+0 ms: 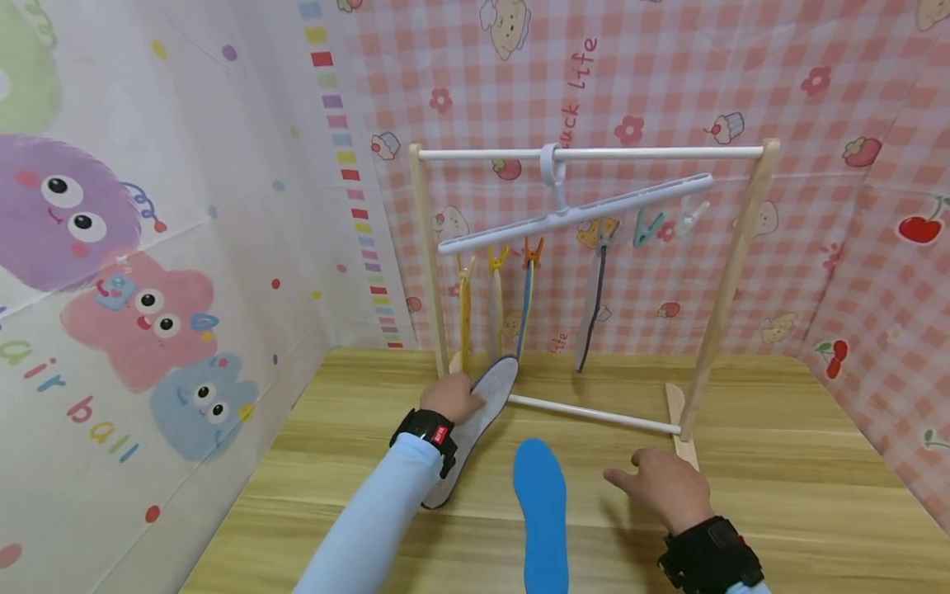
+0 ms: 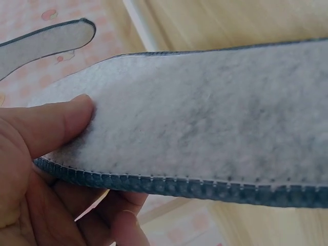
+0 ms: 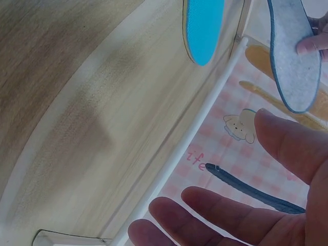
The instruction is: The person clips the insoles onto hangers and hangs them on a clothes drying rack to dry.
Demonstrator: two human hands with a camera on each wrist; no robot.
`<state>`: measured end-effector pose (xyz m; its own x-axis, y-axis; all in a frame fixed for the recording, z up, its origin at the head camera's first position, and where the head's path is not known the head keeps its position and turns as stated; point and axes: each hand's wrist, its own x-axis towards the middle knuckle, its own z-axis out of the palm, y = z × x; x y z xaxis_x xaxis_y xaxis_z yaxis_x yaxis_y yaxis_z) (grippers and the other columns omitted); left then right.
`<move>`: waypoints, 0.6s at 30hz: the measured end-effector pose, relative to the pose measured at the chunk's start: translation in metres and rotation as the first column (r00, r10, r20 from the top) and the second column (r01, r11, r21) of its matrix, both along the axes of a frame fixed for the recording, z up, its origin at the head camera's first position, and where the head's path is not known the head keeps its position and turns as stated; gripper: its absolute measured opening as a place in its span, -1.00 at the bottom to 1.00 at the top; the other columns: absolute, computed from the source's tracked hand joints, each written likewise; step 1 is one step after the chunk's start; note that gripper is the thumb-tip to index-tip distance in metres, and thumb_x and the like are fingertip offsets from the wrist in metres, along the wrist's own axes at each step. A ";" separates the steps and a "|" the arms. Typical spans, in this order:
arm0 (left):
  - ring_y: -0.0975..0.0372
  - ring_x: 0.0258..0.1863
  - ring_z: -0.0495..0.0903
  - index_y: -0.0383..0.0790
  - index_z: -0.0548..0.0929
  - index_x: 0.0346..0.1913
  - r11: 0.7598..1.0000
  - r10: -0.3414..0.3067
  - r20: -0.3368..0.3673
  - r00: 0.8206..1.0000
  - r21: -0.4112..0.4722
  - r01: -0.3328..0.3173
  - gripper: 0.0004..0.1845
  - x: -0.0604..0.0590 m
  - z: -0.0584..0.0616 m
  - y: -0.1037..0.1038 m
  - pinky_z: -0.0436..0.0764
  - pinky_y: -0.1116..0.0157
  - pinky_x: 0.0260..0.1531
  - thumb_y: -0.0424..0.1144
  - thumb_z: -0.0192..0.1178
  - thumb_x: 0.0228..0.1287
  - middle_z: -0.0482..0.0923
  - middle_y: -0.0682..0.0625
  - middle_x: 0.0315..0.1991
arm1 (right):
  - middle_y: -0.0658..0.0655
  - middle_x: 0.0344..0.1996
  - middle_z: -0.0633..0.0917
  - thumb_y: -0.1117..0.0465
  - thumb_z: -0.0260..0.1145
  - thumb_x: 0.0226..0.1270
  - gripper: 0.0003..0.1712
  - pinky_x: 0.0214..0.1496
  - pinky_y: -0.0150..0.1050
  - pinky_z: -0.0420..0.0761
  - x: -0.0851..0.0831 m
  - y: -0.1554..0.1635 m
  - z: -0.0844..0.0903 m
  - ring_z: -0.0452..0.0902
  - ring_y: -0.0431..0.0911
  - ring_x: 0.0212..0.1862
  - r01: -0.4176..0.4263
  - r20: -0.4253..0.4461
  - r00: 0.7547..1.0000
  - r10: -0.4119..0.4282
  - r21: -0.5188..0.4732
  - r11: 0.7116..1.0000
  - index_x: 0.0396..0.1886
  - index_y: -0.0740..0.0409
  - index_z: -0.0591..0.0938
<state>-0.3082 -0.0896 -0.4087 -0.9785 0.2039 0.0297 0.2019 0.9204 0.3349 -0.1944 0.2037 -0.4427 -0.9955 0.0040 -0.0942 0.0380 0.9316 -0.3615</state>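
My left hand (image 1: pixel 451 399) pinches a grey felt-like insole (image 1: pixel 490 394) with dark blue stitching along its edge. In the left wrist view the thumb lies on the grey face and the other fingers are behind it. A blue insole (image 1: pixel 541 503) lies on the table between my hands. Over the table to its right is my right hand (image 1: pixel 668 487), holding nothing, its fingers spread in the right wrist view. Behind both hands, a white hanger (image 1: pixel 575 216) hangs tilted, its left end lower. Several insoles hang from its clips, among them a grey one with a dark edge (image 1: pixel 591 309).
A wooden rack with a white top rail (image 1: pixel 660 153) carries the hanger. Its low white crossbar (image 1: pixel 594 413) runs behind the blue insole. Toward the hanger's right end are a green clip (image 1: pixel 648 228) and a white clip (image 1: pixel 691 216). Printed cloth covers the walls.
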 end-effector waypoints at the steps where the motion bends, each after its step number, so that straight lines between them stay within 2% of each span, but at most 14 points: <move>1: 0.22 -0.63 0.40 -0.18 0.61 -0.55 1.000 0.000 -0.008 1.000 0.009 0.000 -0.70 -0.001 0.001 0.000 0.32 0.28 -0.63 -0.12 0.30 0.30 0.42 0.04 -0.63 | 0.36 -0.14 0.70 -0.30 0.31 0.25 -0.22 -0.27 0.11 0.58 0.000 0.000 0.000 0.64 0.23 -0.21 0.000 -0.002 1.000 0.000 -0.001 1.000 -0.01 0.39 0.66; 5: 0.22 -0.63 0.39 -0.18 0.62 -0.51 1.000 0.002 -0.043 0.999 0.031 -0.001 -0.71 -0.004 0.006 -0.003 0.30 0.30 -0.63 -0.12 0.29 0.32 0.41 0.04 -0.61 | 0.34 -0.14 0.70 -0.26 0.33 0.26 -0.26 -0.27 0.10 0.59 0.001 0.000 0.001 0.65 0.21 -0.23 0.007 -0.003 1.000 -0.007 -0.006 1.000 -0.01 0.38 0.67; 8: 0.22 -0.63 0.39 -0.20 0.58 -0.54 0.999 0.005 -0.097 0.995 0.041 -0.001 -0.68 -0.006 0.009 -0.005 0.29 0.31 -0.64 -0.12 0.28 0.34 0.40 0.03 -0.61 | 0.33 -0.15 0.71 -0.23 0.33 0.26 -0.29 -0.28 0.09 0.59 0.001 0.001 0.001 0.65 0.19 -0.23 0.013 0.000 1.000 -0.013 -0.010 1.000 -0.02 0.37 0.68; 13: 0.22 -0.64 0.37 -0.16 0.45 -0.64 0.998 0.016 -0.201 0.979 0.063 -0.003 -0.60 -0.009 0.013 -0.008 0.27 0.32 -0.65 -0.13 0.29 0.33 0.36 0.04 -0.64 | 0.33 -0.16 0.71 -0.26 0.33 0.25 -0.26 -0.32 0.07 0.59 0.001 0.002 0.002 0.65 0.18 -0.25 0.015 0.006 1.000 -0.015 -0.016 1.000 -0.02 0.38 0.68; 18: 0.21 -0.65 0.37 -0.15 0.43 -0.66 0.995 0.037 -0.241 0.970 0.095 -0.014 -0.57 -0.011 0.015 -0.007 0.25 0.32 -0.67 -0.13 0.31 0.32 0.34 0.04 -0.66 | 0.34 -0.15 0.71 -0.26 0.33 0.26 -0.25 -0.32 0.06 0.59 0.001 0.002 0.003 0.65 0.19 -0.24 0.014 0.006 1.000 -0.014 -0.020 1.000 -0.01 0.39 0.67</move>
